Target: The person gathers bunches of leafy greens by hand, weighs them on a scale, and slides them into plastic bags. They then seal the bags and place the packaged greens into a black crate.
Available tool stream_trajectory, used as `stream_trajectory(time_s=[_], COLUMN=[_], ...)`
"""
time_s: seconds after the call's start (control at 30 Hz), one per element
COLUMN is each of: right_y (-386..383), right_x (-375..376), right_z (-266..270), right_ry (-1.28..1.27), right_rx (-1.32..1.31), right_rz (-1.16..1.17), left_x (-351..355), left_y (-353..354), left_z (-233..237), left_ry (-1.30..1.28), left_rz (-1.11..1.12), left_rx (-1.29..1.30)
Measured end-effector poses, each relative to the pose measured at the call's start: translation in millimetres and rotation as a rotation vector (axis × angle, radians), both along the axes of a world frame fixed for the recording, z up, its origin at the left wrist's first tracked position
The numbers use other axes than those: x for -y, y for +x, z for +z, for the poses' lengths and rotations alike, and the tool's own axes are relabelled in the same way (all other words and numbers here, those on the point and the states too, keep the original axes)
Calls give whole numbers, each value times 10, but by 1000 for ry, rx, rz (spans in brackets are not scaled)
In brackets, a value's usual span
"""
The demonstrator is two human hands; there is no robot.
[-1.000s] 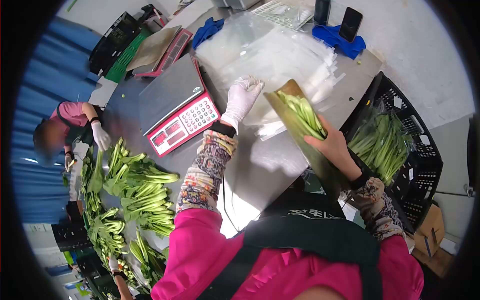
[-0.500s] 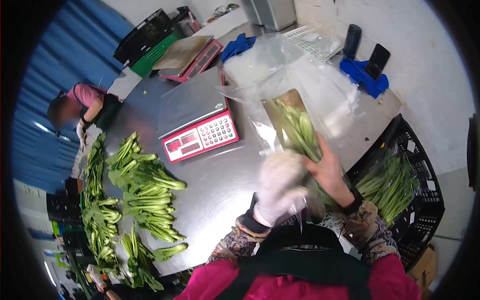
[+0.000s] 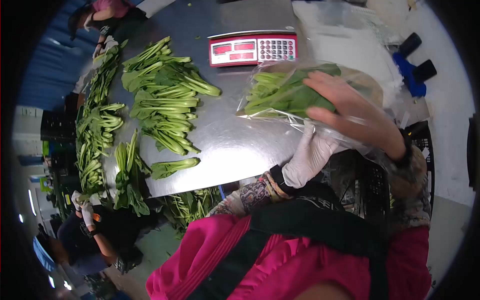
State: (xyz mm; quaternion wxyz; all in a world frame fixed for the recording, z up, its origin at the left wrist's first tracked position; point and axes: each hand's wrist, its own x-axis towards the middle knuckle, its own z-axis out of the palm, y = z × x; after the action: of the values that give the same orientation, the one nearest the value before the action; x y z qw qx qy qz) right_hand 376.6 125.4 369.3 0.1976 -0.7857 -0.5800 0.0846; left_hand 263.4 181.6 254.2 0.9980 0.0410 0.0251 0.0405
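A clear plastic bag (image 3: 242,111) holds leafy greens (image 3: 275,95), their pale stems toward the left. My left hand (image 3: 310,155), in a white glove, pinches the bag's lower edge from below. Bare, with fingers stretched apart, my right hand (image 3: 345,102) lies over the leaves at the bag's right part; film covers some of its wrist. Whether it is wholly inside the bag is hard to tell. Behind the bag, a red and white scale (image 3: 233,52) stands on the metal table (image 3: 220,135).
Rows of greens (image 3: 167,107) lie on the table's left side. Clear bags (image 3: 327,30) are stacked at the back right, near a blue cloth (image 3: 410,75). A black crate (image 3: 372,185) is at lower right. Co-workers (image 3: 107,12) (image 3: 85,240) are at the left.
The view has turned and shifted. The greens, upright against a brown card before, now lie sideways in the bag. My right hand's fingers have spread, and my left hand has moved beneath the bag.
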Motion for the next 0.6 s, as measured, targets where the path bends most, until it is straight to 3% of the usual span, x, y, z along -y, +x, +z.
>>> stream_trajectory(time_s=[0.13, 0.17, 0.23, 0.3, 0.37, 0.43, 0.5, 0.57, 0.6], right_y=[-179, -94, -123, -277, -380, -440, -430, -326, -297], right_x=[167, 158, 87, -116, -231, -399, -602, -669, -688], right_z=[367, 352, 443, 786, 1022, 1068, 945, 932, 934], right_ry=[193, 201, 220, 372, 419, 462, 438, 490, 518], right_rx=[-2, 145, 308, 397, 364, 330, 274, 284, 281], right_rz=[-50, -8, 17, -35, -12, 19, 41, 45, 79], left_x=[-557, -707, -947, -1057, -1097, -1190, -1407, -1796, -1868], left_y=[37, 67, 79, -18, -254, -536, -783, -894, -892], left_z=[154, 244, 625, 956, 1248, 1260, 1075, 608, 596], left_ry=[-208, -257, -85, -189, -283, 138, 837, 1230, 1332], left_rz=[-26, -22, -3, -153, -196, -81, 115, 416, 563], left_rx=[96, 102, 74, 409, 409, 272, 136, -291, -298])
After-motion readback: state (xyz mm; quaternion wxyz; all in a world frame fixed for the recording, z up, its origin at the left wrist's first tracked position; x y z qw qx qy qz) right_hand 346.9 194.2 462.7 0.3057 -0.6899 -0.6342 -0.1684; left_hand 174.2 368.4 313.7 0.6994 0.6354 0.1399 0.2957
